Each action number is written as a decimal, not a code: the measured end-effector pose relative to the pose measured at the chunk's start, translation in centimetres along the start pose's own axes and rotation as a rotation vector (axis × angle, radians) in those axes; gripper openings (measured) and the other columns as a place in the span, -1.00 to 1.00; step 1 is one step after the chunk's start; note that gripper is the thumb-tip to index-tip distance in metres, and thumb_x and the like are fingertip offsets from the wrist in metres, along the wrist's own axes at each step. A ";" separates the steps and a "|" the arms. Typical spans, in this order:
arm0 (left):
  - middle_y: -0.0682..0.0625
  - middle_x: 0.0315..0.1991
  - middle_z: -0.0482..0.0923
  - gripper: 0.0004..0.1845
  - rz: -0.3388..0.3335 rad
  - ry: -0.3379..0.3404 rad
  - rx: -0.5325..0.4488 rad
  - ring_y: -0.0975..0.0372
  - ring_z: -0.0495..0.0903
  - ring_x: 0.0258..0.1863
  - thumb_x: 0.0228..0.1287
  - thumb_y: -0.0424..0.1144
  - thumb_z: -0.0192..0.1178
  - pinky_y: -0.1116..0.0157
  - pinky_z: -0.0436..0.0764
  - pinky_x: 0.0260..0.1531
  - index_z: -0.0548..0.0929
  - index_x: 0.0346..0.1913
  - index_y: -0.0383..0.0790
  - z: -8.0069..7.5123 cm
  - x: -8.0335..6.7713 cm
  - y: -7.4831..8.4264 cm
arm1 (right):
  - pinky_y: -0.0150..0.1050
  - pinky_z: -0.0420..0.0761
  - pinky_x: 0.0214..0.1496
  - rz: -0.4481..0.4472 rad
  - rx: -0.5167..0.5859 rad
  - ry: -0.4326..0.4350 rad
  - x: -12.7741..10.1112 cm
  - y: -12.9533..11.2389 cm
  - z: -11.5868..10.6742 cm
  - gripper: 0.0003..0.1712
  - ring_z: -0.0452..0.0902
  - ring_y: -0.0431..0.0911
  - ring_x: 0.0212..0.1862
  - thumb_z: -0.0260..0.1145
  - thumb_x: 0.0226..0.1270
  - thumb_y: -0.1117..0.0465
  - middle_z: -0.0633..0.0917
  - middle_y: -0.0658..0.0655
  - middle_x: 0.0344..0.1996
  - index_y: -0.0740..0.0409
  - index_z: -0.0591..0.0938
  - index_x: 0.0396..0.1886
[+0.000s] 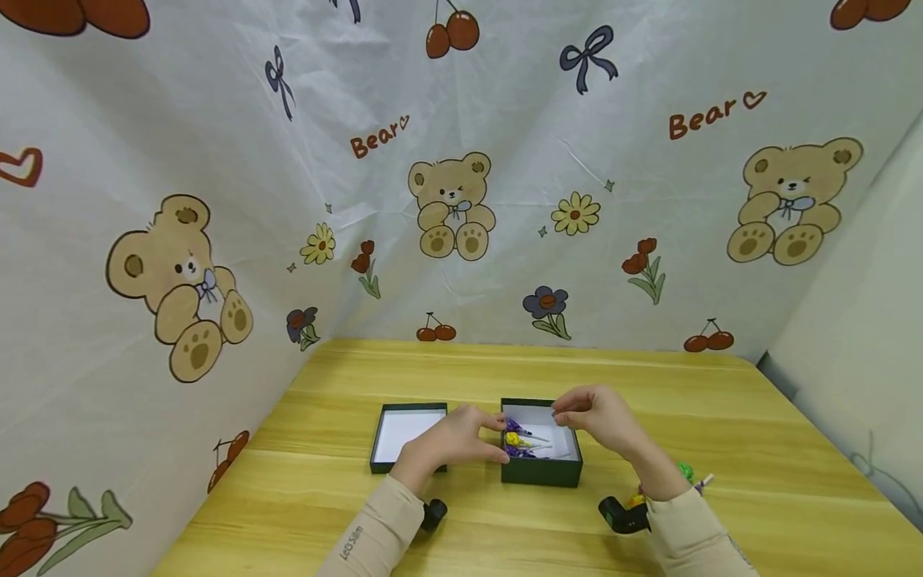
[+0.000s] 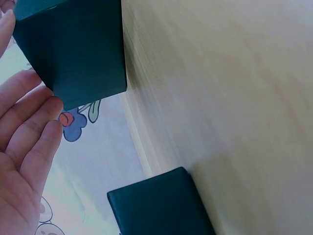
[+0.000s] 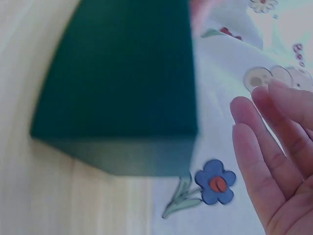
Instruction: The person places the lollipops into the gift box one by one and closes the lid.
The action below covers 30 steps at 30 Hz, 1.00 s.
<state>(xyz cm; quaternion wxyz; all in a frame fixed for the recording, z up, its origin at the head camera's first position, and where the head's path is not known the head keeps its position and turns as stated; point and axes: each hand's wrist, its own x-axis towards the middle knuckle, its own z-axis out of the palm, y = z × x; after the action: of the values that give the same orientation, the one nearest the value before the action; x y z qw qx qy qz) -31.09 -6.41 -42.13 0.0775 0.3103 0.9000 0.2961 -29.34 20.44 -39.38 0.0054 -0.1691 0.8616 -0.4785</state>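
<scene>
A dark green box [image 1: 541,473] stands uncovered on the table, with purple and yellow wrapped lollipops [image 1: 513,439] lying along its left side, white sticks pointing right. At the box's left wall is my left hand [image 1: 461,437]; in the left wrist view its extended fingers [image 2: 36,125] lie against the green side. Over the box's right rim hovers my right hand [image 1: 602,417], fingers bent loosely. The right wrist view shows that hand's fingers [image 3: 259,152] apart from the box wall, with nothing visible between them. Its thumb is hidden there.
Left of the box lies a shallow green lid [image 1: 409,433], white inside up. More lollipops [image 1: 685,471], green, yellow and purple, lie by the right forearm, partly covered by it. Black wrist devices [image 1: 623,515] sit at both wrists. A bear-print cloth [image 1: 505,304] hangs behind the table.
</scene>
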 end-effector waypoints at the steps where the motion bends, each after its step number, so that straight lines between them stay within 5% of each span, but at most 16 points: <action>1: 0.01 0.35 0.51 -0.43 -0.003 0.001 -0.003 0.07 0.45 0.39 0.16 -0.01 0.47 0.16 0.55 0.28 0.68 0.19 -0.21 -0.1 0.0 0.0 | -0.13 0.76 -0.10 0.006 0.015 -0.003 -0.2 0.0 -0.5 -0.76 0.73 -0.03 -0.17 0.35 0.35 0.35 0.76 0.37 -0.15 0.44 0.71 -0.08; 7: 0.01 0.35 0.51 -0.43 -0.001 0.011 -0.002 0.07 0.44 0.39 0.15 -0.02 0.47 0.14 0.53 0.30 0.68 0.19 -0.20 -0.3 0.0 0.1 | -0.27 0.73 -0.04 0.001 0.012 -0.026 -1.7 0.4 -3.0 -0.69 0.73 -0.13 -0.14 0.33 0.39 0.29 0.74 0.37 -0.08 0.45 0.66 0.01; 14: 0.01 0.36 0.50 -0.43 -0.012 0.011 -0.015 0.05 0.42 0.41 0.14 -0.03 0.48 0.11 0.51 0.32 0.69 0.19 -0.21 -0.3 -0.1 -0.1 | -0.22 0.73 -0.04 0.023 -0.043 -0.032 -3.3 2.0 -5.1 -0.68 0.73 -0.05 -0.12 0.30 0.41 0.30 0.74 0.36 -0.10 0.47 0.64 0.03; 22: 0.05 0.38 0.49 -0.42 -0.015 0.005 -0.013 0.06 0.41 0.42 0.15 -0.01 0.47 0.12 0.50 0.34 0.67 0.21 -0.18 0.2 -0.1 -0.1 | -0.12 0.74 -0.15 0.149 -0.178 0.066 -5.1 4.4 -6.4 -0.71 0.71 0.05 -0.19 0.30 0.40 0.35 0.75 0.25 -0.23 0.51 0.63 0.00; 30: 0.02 0.37 0.49 -0.43 -0.011 0.002 -0.019 0.03 0.41 0.42 0.16 -0.02 0.47 0.08 0.48 0.34 0.68 0.20 -0.20 0.0 -0.2 0.1 | -0.28 0.69 -0.30 0.215 -0.267 0.103 -6.4 6.3 -7.3 -0.75 0.65 -0.08 -0.29 0.33 0.30 0.45 0.72 0.20 -0.32 0.55 0.63 -0.07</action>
<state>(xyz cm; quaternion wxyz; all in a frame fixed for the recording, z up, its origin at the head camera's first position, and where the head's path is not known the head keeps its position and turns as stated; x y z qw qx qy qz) -30.88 -6.50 -42.07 0.0809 0.3041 0.8990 0.3045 -26.36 31.38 -41.63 -0.0100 -0.0507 0.9298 -0.3643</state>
